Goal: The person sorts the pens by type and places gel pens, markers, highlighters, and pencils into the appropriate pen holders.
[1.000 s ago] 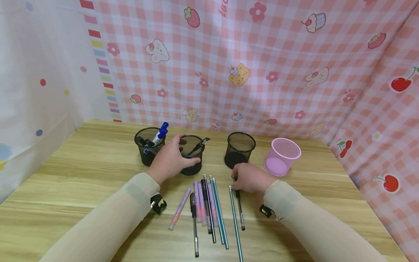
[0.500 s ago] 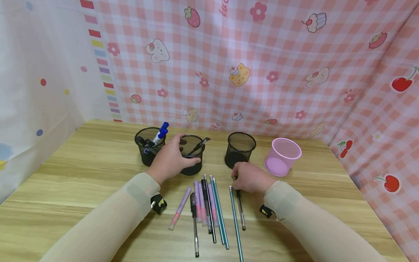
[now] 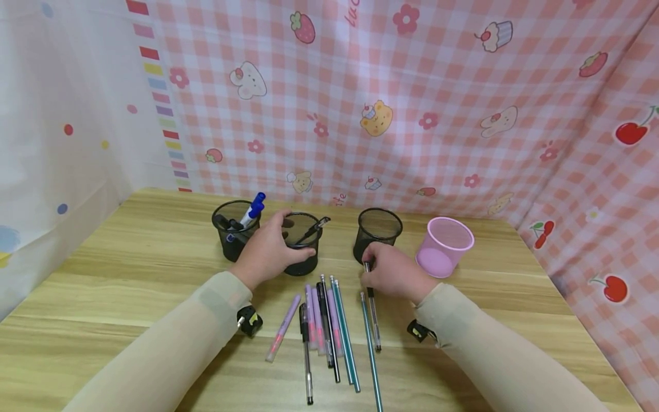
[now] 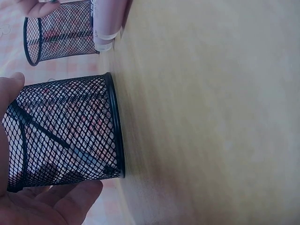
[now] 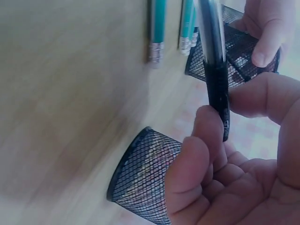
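Wood-grain table, set out far and near
From its centre (12 o'clock being the far edge), 3 black mesh cups stand at 10, 11 and 1, and 1 pink cup at 2. Between 8 and 6 lie 4 purple markers, 2 black pens, 1 dark pencil and 2 teal pencils, with a 3rd toward 5.

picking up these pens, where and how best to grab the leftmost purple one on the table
Probably pinch the purple pen mid-barrel, coming down from its left: it is slim and lies flat, and a black pen lies close on its right.
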The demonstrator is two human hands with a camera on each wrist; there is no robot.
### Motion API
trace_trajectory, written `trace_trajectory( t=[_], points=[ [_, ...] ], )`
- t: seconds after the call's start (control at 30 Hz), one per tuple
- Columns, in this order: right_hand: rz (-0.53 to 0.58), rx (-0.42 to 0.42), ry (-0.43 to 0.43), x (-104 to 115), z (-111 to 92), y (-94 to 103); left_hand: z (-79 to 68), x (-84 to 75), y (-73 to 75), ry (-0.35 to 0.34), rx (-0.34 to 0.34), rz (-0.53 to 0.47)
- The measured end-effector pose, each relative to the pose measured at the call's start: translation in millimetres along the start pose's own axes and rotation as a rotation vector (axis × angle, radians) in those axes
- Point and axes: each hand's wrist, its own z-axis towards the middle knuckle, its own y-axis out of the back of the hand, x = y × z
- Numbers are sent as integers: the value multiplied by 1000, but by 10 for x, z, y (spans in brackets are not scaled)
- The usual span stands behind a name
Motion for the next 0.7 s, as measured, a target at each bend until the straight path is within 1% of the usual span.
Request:
trace_trajectory(
  t=[0.17,0.3,0.53,0.7],
  points=[
    [75,-48,24,54,-5,36,0,2,2,0,-1,5],
    [136,-124,52,82,-16,51,2,-1,2,-1,-3,4],
    [318,-255,129,142,-41,57,1,-3,3,-7,-4,1],
    [398,-338,171,172,-33,52,0,-1,3,-3,-1,5]
  ],
)
